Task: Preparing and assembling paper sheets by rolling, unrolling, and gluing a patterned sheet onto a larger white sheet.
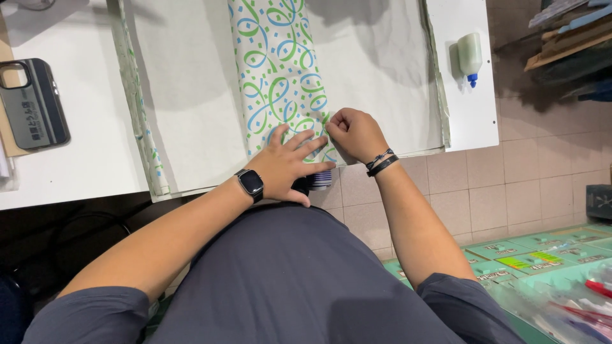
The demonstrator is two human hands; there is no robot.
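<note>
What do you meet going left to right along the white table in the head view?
Phone → rolled paper edge → patterned wrapped box → glue bottle. At the box's near end, left hand lies flat, right hand pinches the paper.

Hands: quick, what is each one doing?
Left hand: open, flat on the patterned wrapping paper.
Right hand: closed, pinching the paper's edge.
</note>
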